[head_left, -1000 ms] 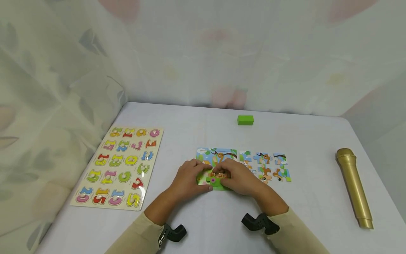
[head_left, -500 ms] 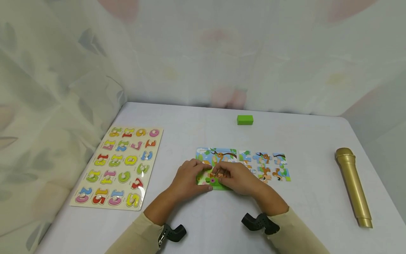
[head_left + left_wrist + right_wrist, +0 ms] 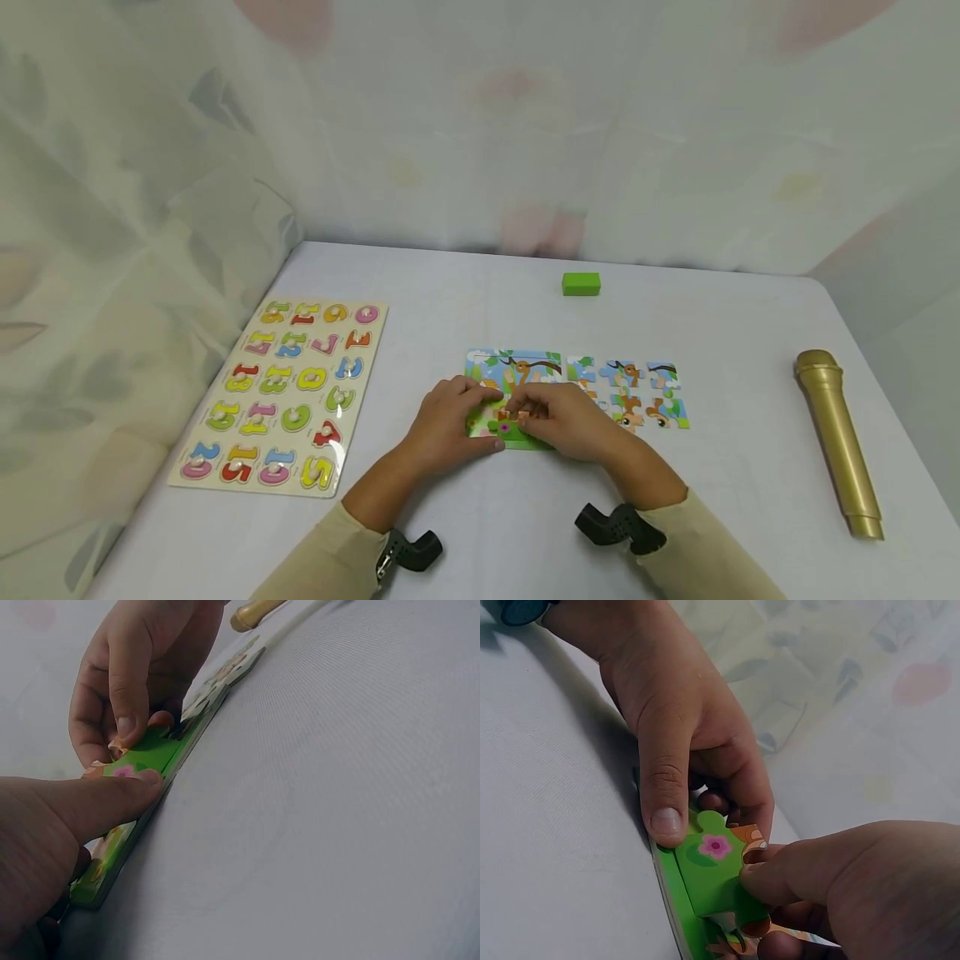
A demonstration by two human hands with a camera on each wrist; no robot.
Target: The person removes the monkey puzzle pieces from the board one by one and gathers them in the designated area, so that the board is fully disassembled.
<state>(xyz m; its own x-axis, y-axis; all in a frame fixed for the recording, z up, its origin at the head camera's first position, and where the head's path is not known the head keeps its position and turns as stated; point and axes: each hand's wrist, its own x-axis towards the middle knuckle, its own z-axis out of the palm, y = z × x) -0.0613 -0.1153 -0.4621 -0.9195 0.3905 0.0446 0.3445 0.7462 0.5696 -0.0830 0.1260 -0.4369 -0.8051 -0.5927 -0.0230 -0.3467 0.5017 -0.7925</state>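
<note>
A small picture puzzle board (image 3: 525, 446) lies at the table's middle, printed in blue and green. My left hand (image 3: 442, 421) holds its left side, the thumb laid over the front edge and the fingers bent around the far side. My right hand (image 3: 570, 421) pinches a green puzzle piece (image 3: 712, 881) with a pink flower and an orange-brown edge. This piece sits over the board's front part, slightly raised at one side in the right wrist view. The fingers hide much of the board's middle.
Several loose puzzle pieces (image 3: 663, 375) lie right of the board. A number puzzle board (image 3: 311, 400) is on the left. A green block (image 3: 581, 284) stands at the back, and a gold tube-shaped object (image 3: 840, 446) lies far right on the white table.
My right hand's fingers shift slightly on the flower piece. The left hand stays in place on the board.
</note>
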